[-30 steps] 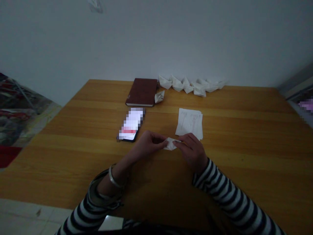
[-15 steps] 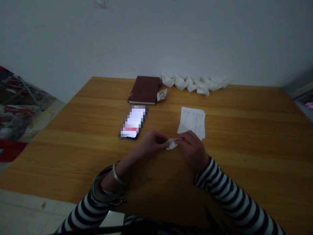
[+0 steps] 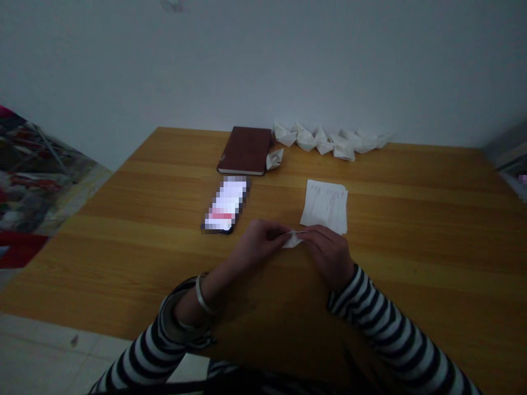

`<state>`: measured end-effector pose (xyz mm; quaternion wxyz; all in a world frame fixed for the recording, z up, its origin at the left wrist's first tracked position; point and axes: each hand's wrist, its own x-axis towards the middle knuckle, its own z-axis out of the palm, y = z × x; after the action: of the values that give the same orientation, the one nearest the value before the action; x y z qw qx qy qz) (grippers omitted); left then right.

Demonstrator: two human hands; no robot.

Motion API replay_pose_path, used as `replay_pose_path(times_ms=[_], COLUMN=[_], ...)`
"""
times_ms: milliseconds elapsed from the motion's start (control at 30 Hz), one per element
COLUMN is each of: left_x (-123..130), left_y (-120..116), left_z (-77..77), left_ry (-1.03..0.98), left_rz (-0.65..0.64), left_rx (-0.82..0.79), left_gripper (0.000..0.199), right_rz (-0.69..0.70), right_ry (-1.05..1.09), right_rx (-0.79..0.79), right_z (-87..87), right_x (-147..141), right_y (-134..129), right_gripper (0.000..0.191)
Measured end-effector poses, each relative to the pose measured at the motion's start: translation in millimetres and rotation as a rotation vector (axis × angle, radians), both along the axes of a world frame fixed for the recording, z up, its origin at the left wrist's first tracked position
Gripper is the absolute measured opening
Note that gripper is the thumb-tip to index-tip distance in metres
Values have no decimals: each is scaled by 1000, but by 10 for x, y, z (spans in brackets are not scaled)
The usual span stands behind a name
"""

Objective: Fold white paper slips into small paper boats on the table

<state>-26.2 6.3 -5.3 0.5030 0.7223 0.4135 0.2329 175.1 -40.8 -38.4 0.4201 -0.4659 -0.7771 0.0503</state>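
Observation:
A small piece of folded white paper (image 3: 293, 240) is pinched between both hands, low over the front part of the table. My left hand (image 3: 262, 240) grips its left end between thumb and fingers. On the other end, my right hand (image 3: 328, 250) is closed, its fingers partly covering the paper. Just beyond my right hand lies a stack of printed white sheets (image 3: 325, 206). A phone (image 3: 228, 204) with a lit, pixelated screen rests left of the stack, beyond my left hand.
Near the wall, a dark red notebook (image 3: 247, 151) lies on the wooden table (image 3: 123, 241). One folded paper piece (image 3: 274, 159) touches its right side. A row of several folded white paper shapes (image 3: 324, 141) stretches along the back edge. Clutter (image 3: 37, 175) shows beyond the table's left side.
My fingers have shifted slightly on the folded paper, and the right fingers now lie flatter along its top edge. The whole view has moved a little.

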Motion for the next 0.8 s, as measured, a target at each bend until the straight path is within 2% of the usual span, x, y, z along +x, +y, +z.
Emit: replay_pose_path(times_ms=[167,333,467,533,600,700,800], left_x=[7,15,-8,-27,-41,-42,-16], left_y=[-34,-66,-73,-68,-61,-55,-53], left_z=[56,69,39,18,-1,-18,-18], left_ry=[59,25,64,27,1,-58,-112], left_rz=[-30,-3,-19,20,103,215,248], left_rx=[126,246,442,492,476,361,271], left_gripper=[23,55,28,15,7,10,16], right_rz=[-48,-108,-64,-18,22,73,77], right_ry=[87,157,202,221,255,310,340], right_rx=[-24,-25,-46,-57,-59,-53,-64], right_z=[34,20,64,100,131,153,147], right_x=[5,16,5,-11,-26,-46,-72], right_y=[24,50,29,14,6,1,-16], right_gripper=[20,13,13,13,13,15,12])
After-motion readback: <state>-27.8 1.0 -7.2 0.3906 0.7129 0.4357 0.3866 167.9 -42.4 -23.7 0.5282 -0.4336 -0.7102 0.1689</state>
